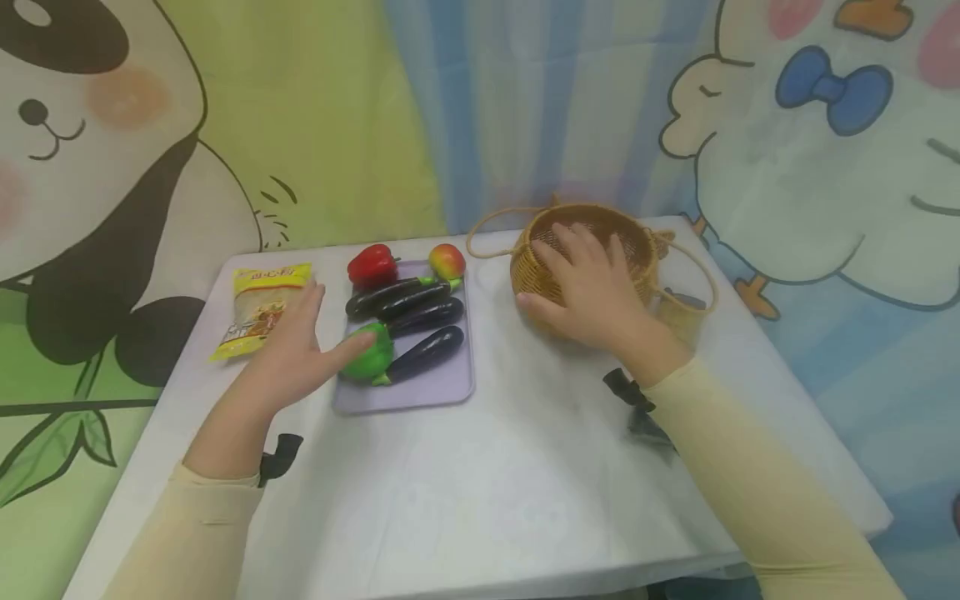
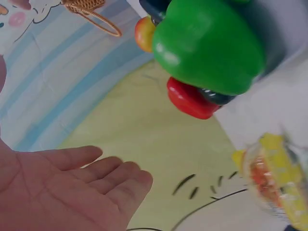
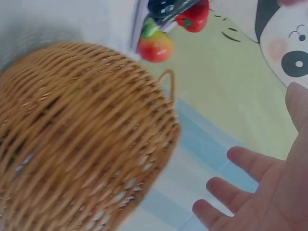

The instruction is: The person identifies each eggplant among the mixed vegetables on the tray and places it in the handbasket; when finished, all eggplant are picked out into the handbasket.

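My left hand (image 1: 294,354) hovers between a yellow-ended packet (image 1: 262,308) and a lilac tray (image 1: 412,402), its fingers straight and the thumb spread toward a green bell pepper (image 1: 369,357). In the left wrist view its palm faces up and holds nothing. Over the near side of a round wicker basket (image 1: 525,275) is my right hand (image 1: 592,287), fingers spread and part of the basket hidden behind it. Several dark eggplants (image 1: 426,354) lie on the tray, with a red bell pepper (image 1: 372,267) and a red-yellow mango-like fruit (image 1: 447,262) at its far end.
A small wicker cup (image 1: 681,317) stands right of the basket, near its rope handle (image 1: 708,275). Black straps hang at both wrists. The white-covered table (image 1: 450,500) backs onto a cartoon-printed curtain (image 1: 495,108).
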`<action>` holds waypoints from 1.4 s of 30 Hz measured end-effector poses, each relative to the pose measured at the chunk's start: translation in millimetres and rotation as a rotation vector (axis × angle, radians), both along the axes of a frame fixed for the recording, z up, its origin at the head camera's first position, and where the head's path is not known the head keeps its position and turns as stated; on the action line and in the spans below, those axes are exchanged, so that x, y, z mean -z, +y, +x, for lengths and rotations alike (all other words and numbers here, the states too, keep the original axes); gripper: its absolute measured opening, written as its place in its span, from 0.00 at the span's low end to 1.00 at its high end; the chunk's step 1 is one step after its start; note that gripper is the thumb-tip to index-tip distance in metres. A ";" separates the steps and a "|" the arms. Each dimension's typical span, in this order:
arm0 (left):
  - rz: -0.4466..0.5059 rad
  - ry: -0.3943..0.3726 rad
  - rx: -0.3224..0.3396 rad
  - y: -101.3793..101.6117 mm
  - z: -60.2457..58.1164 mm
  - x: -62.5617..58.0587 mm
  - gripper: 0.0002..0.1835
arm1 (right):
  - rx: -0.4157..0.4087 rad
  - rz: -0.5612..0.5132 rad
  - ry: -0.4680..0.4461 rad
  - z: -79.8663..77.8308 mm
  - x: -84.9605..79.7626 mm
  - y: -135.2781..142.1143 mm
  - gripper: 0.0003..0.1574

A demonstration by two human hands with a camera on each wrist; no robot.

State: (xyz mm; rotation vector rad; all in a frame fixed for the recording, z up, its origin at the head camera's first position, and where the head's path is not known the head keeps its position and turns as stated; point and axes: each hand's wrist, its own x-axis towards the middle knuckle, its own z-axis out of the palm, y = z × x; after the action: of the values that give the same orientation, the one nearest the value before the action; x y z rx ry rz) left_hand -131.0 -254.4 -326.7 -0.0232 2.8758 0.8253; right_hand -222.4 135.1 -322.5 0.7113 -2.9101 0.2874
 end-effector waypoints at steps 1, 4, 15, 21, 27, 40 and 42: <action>0.021 -0.035 -0.013 -2.8 2.6 4.3 0.69 | -0.010 -0.008 0.013 0.5 -2.4 -1.4 0.52; 0.032 -0.105 -0.037 -8.9 10.2 24.6 0.70 | -0.042 -0.038 0.025 2.6 -7.7 -6.7 0.48; -0.114 -0.133 -0.022 -7.5 16.5 99.6 0.63 | -0.136 -0.022 -0.072 7.0 6.3 -38.9 0.43; -0.059 -0.082 -0.064 -8.9 21.6 111.4 0.59 | -0.178 -0.083 -0.132 9.0 16.2 -57.4 0.39; 0.014 -0.079 -0.099 -14.8 28.3 117.8 0.56 | -0.204 -0.129 -0.201 4.5 30.3 -72.2 0.36; -0.022 -0.067 -0.137 -18.2 36.1 120.5 0.45 | -0.230 -0.047 -0.250 -10.9 68.3 -101.0 0.36; -0.028 -0.066 -0.144 -17.8 36.5 120.0 0.44 | -0.231 -0.038 -0.251 -12.0 70.6 -104.6 0.37</action>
State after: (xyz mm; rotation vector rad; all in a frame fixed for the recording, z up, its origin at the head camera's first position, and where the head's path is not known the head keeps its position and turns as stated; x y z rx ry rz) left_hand -94.5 -272.3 -446.6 -0.2592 2.8494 0.7922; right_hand -234.3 30.5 -393.1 1.0802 -3.0424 0.4887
